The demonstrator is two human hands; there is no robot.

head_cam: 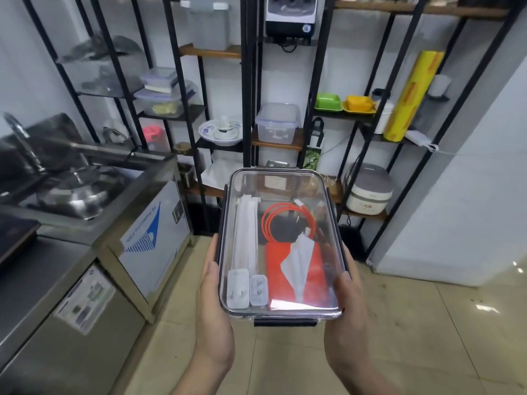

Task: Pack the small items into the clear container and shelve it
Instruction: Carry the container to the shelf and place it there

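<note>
Both hands' grips clamp the lidded clear container (281,243): left hand (212,303), right hand (346,306). Inside lie an orange cable (278,220) and two white chargers (247,290). Black shelves (253,81) stand beyond the container.

No readable text anywhere. Steel cabinet (154,240) front has a blue triangle logo with a vertical line of blue lettering beside it, too blurred to make out. Sticker (87,299) on the lower steel unit shows small pictures and print, illegible. Dispenser (291,17) on the top shelf carries a round blue badge, unreadable. Yellow roll (412,95) has orange markings, no legible characters. Rice cooker (370,192) shows a faint mark on its front, can't tell what. Nothing legible on the items in the container (281,243).
</note>
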